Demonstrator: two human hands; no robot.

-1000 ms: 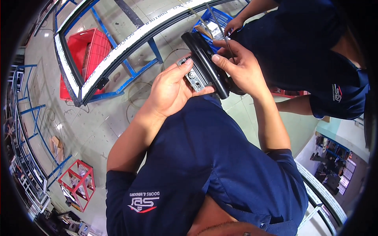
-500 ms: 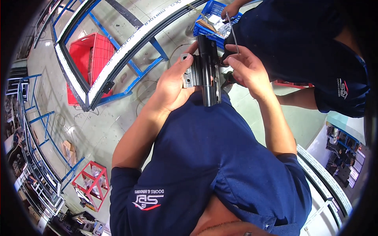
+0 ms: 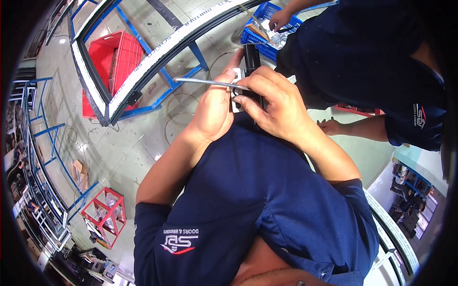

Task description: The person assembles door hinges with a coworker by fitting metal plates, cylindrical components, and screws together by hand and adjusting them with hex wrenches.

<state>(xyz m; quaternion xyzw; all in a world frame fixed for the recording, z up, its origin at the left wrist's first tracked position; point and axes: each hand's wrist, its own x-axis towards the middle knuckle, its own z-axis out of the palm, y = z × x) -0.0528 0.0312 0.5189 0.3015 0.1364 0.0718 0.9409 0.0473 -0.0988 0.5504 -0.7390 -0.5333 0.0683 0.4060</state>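
Partly hidden under the right hand [image 3: 282, 101], whose fingers pinch a slender grey rod [image 3: 202, 81] pointing left across the left hand [image 3: 213, 108], the glossy black barrel hinge [image 3: 251, 55] lies near-to-far in the left hand's grasp, its silver bracket [image 3: 239, 74] on its left side.

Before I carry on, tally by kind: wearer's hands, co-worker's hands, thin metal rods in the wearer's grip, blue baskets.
Wearer's hands (left hand, right hand): 2
Co-worker's hands: 2
Thin metal rod: 1
Blue basket: 1
Total: 6
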